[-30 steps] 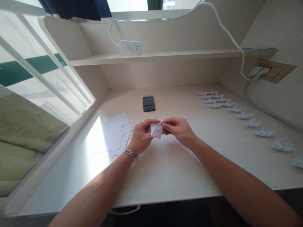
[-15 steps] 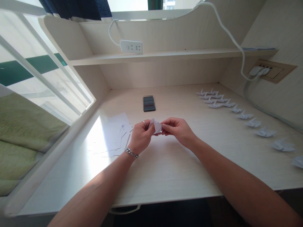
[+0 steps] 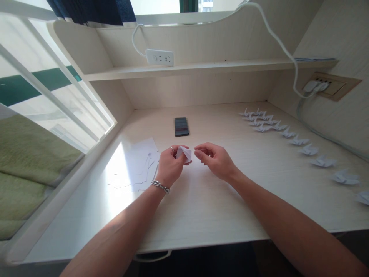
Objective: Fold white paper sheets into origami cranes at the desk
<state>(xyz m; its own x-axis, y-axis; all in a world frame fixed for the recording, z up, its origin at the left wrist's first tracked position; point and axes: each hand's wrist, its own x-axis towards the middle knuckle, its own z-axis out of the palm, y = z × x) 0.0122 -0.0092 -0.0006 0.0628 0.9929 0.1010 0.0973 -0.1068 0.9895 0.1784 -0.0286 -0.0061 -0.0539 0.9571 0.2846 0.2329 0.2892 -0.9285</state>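
Observation:
My left hand (image 3: 170,166), with a ring and a chain bracelet, is closed on a small folded white paper piece (image 3: 184,152) held just above the pale wooden desk (image 3: 201,207). A short gap separates that piece from my right hand (image 3: 215,159), whose fingers are loosely curled and hold nothing that I can see. A loose pile of white paper sheets (image 3: 135,165) lies on the desk just left of my left hand.
A dark phone (image 3: 181,127) lies flat behind my hands. Several folded paper cranes (image 3: 308,149) run in a line along the right side. A shelf (image 3: 187,69) carries a white power strip (image 3: 159,57); its cable leads to a wall socket (image 3: 325,85).
My right hand has let go of the folded paper and drawn slightly to the right. The left hand has turned the piece and shifted a little left with it.

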